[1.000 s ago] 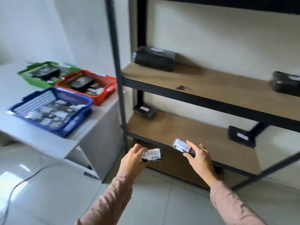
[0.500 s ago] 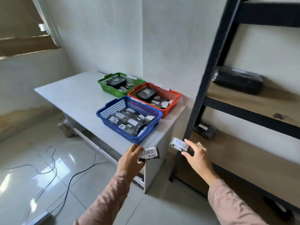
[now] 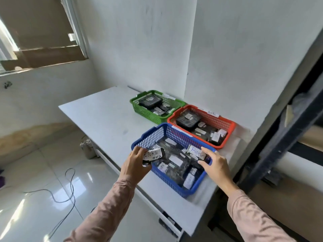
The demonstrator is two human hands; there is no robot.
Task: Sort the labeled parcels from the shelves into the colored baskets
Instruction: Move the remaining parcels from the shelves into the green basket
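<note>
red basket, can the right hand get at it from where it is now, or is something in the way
Probably yes. The red basket sits open-topped just behind the blue basket, with nothing between it and the right hand. That hand's grip is full with a labeled parcel, though, so it could drop into it, not pick from it.

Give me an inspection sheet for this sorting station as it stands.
Surface: white table, mostly bare.
Job's things: blue basket, orange basket and green basket all hold parcels.
Clutter: tied sack on the floor under the table.
Hands: left hand holds a RETURN parcel; right hand holds a Return parcel; both over the blue basket.
Cables: black cable loose on the floor.
Surroundings: window, black shelf frame.
</note>
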